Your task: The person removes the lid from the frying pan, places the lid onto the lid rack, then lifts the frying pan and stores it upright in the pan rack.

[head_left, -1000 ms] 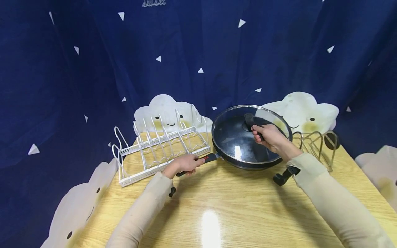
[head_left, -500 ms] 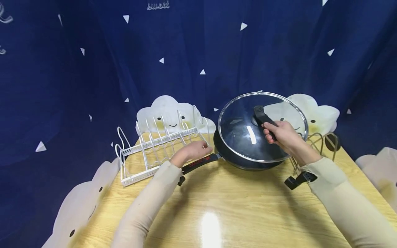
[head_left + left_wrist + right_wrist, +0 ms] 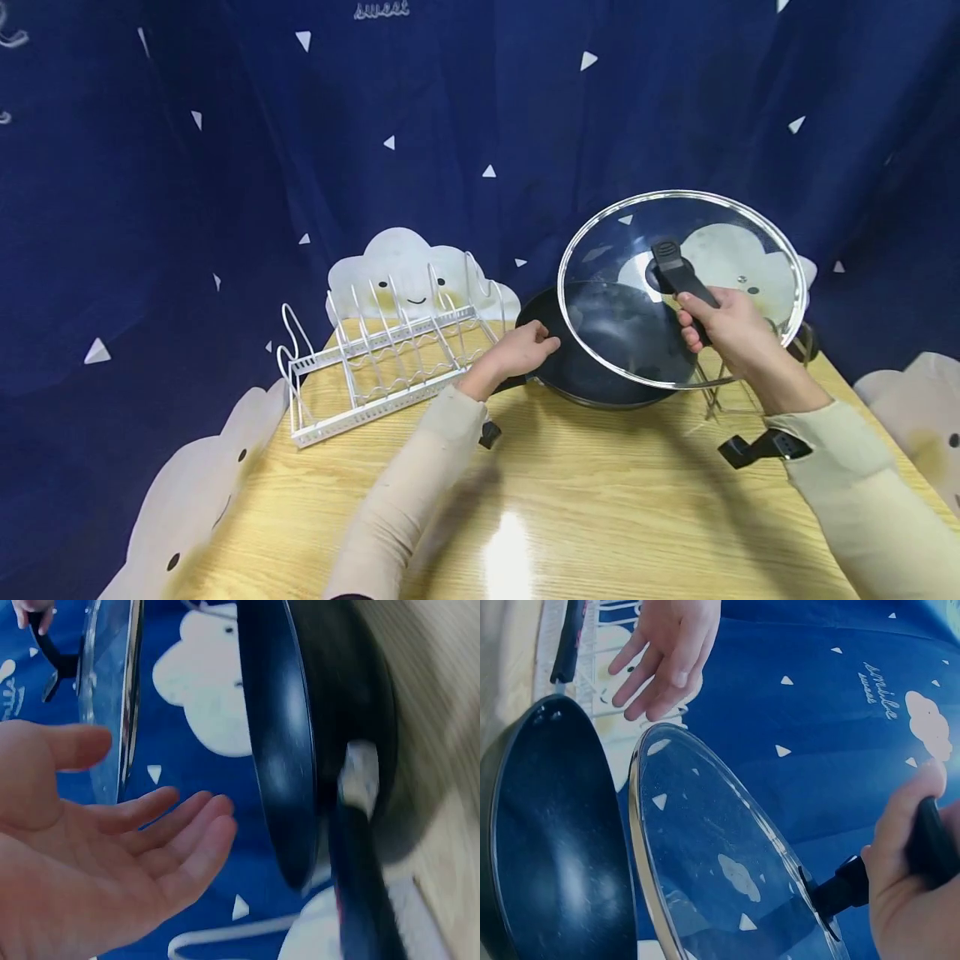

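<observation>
Lid point(image 3: 637, 296), tilted glass: head view, my right hand point(image 3: 738, 333) grips its black handle point(image 3: 686, 281), lid held up at 2 o'clock of the dark pan point(image 3: 600, 387). My left hand point(image 3: 517, 353) hovers over the pan's 9 o'clock side, grasping nothing; white rack point(image 3: 405, 401) farther toward 9. Left wrist: my left hand relaxed, lid at 12 o'clock from it, pan at 2. Right wrist: my right hand wraps the black handle, 4 o'clock in view; pan at lid's 9 o'clock.
</observation>
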A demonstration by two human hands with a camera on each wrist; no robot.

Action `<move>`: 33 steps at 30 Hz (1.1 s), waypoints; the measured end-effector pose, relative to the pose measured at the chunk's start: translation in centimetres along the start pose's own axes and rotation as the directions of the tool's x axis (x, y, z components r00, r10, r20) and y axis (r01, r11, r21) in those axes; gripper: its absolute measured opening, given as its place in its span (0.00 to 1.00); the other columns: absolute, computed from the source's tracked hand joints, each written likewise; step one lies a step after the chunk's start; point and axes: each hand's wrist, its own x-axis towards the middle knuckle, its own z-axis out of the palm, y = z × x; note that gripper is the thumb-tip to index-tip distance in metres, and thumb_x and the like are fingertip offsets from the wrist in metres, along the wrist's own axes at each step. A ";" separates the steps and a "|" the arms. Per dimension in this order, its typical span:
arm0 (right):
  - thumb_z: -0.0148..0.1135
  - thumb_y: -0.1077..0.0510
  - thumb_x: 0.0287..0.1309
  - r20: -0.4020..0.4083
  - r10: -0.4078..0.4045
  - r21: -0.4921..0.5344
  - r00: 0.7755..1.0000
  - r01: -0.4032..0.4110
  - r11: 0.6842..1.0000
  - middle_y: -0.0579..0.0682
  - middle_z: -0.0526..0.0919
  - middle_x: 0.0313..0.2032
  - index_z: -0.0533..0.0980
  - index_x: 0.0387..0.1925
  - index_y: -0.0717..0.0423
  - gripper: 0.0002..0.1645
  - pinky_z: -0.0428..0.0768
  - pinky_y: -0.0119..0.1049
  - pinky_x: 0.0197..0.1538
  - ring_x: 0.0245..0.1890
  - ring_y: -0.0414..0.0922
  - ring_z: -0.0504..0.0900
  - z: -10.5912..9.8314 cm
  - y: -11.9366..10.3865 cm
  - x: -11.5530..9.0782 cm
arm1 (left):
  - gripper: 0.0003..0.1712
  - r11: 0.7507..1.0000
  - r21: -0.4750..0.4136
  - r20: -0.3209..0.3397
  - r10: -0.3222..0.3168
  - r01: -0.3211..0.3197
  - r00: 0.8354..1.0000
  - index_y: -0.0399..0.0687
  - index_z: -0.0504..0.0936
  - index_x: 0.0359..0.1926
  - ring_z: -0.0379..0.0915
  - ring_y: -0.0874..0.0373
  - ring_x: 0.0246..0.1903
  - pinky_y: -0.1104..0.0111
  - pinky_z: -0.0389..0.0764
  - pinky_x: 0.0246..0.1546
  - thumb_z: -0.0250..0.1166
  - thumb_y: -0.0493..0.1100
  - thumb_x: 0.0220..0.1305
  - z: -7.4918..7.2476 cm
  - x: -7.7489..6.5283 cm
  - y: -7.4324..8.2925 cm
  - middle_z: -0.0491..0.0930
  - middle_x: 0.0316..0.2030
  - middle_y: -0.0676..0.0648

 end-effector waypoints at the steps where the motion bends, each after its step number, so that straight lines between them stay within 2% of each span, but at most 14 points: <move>1: 0.51 0.57 0.68 -0.005 -0.012 -0.011 1.000 0.012 1.000 0.44 0.72 0.19 0.60 0.40 0.70 0.17 0.71 0.27 0.16 0.12 0.36 0.70 -0.2 0.0 -0.2 | 0.22 1.000 -0.019 -0.021 0.007 -0.008 1.000 0.40 0.72 0.56 0.72 0.52 0.52 0.65 0.71 0.52 0.52 0.49 0.69 0.4 0.2 0.3 0.76 0.52 0.43; 4: 0.51 0.57 0.68 -0.023 -0.036 -0.032 0.999 0.035 0.999 0.45 0.73 0.19 0.61 0.40 0.70 0.17 0.71 0.28 0.16 0.12 0.36 0.70 -0.8 -0.1 -0.7 | 0.19 0.999 -0.035 -0.071 0.031 -0.033 0.997 0.40 0.73 0.55 0.73 0.54 0.52 0.68 0.71 0.52 0.53 0.45 0.68 1.6 0.7 0.9 0.78 0.50 0.44; 7: 0.51 0.56 0.68 -0.038 -0.053 -0.071 0.998 0.050 0.996 0.45 0.73 0.19 0.61 0.40 0.70 0.17 0.71 0.29 0.16 0.12 0.37 0.70 -1.6 -0.3 -1.2 | 0.18 0.998 -0.045 -0.085 0.048 -0.052 0.995 0.40 0.73 0.55 0.73 0.55 0.51 0.69 0.71 0.52 0.54 0.44 0.68 2.9 1.0 1.4 0.78 0.49 0.45; 10: 0.52 0.55 0.68 -0.069 -0.059 -0.127 0.996 0.050 0.991 0.45 0.73 0.19 0.62 0.39 0.70 0.19 0.72 0.29 0.15 0.12 0.37 0.71 -2.4 -0.5 -1.8 | 0.20 0.997 -0.046 -0.066 0.052 -0.055 0.996 0.40 0.73 0.56 0.72 0.56 0.52 0.69 0.71 0.53 0.54 0.45 0.68 4.2 1.3 1.9 0.77 0.51 0.45; 13: 0.52 0.51 0.67 -0.119 -0.057 -0.231 0.991 0.028 0.973 0.44 0.73 0.19 0.62 0.39 0.69 0.21 0.72 0.29 0.15 0.12 0.36 0.71 -3.2 -0.8 -2.3 | 0.22 0.997 -0.058 -0.036 0.046 -0.048 0.998 0.41 0.71 0.59 0.71 0.56 0.54 0.69 0.71 0.54 0.55 0.47 0.68 5.5 1.6 2.4 0.75 0.54 0.45; 17: 0.52 0.51 0.67 -0.155 -0.053 -0.247 0.986 0.014 0.969 0.44 0.74 0.19 0.61 0.40 0.68 0.22 0.72 0.30 0.15 0.13 0.37 0.71 -4.6 -1.1 -3.1 | 0.25 0.994 -0.091 -0.031 0.053 -0.056 0.998 0.42 0.70 0.60 0.70 0.58 0.55 0.69 0.71 0.53 0.57 0.49 0.67 7.2 2.2 3.3 0.73 0.57 0.46; 22: 0.55 0.54 0.66 -0.164 -0.067 -0.129 0.984 0.046 0.991 0.46 0.75 0.19 0.63 0.38 0.68 0.18 0.72 0.30 0.14 0.12 0.39 0.72 -6.5 -1.4 -4.0 | 0.25 0.982 -0.151 -0.082 0.103 -0.114 0.991 0.41 0.71 0.59 0.71 0.60 0.53 0.74 0.71 0.49 0.60 0.47 0.64 9.4 3.1 5.2 0.74 0.55 0.48; 25: 0.54 0.53 0.65 -0.187 -0.085 -0.170 0.979 0.053 0.984 0.46 0.75 0.19 0.63 0.38 0.66 0.19 0.72 0.30 0.15 0.12 0.38 0.72 -7.2 -1.5 -4.2 | 0.25 0.975 -0.176 -0.101 0.118 -0.135 0.988 0.42 0.71 0.59 0.71 0.62 0.52 0.76 0.71 0.49 0.61 0.46 0.63 10.7 3.7 6.4 0.74 0.54 0.49; 29: 0.52 0.48 0.65 -0.228 -0.097 -0.290 0.969 0.028 0.957 0.44 0.73 0.19 0.61 0.42 0.64 0.21 0.71 0.30 0.15 0.13 0.39 0.69 -7.9 -1.5 -4.5 | 0.26 0.970 -0.192 -0.109 0.128 -0.148 0.986 0.43 0.71 0.59 0.71 0.65 0.52 0.78 0.70 0.48 0.63 0.46 0.62 12.3 4.3 7.6 0.75 0.54 0.51; 33: 0.53 0.49 0.65 -0.246 -0.091 -0.232 0.965 0.032 0.972 0.45 0.72 0.20 0.61 0.44 0.62 0.21 0.70 0.31 0.15 0.13 0.39 0.69 -8.8 -1.3 -4.8 | 0.26 0.967 -0.207 -0.112 0.129 -0.150 0.985 0.44 0.71 0.59 0.71 0.67 0.51 0.80 0.69 0.48 0.64 0.45 0.61 13.6 4.9 8.6 0.75 0.53 0.52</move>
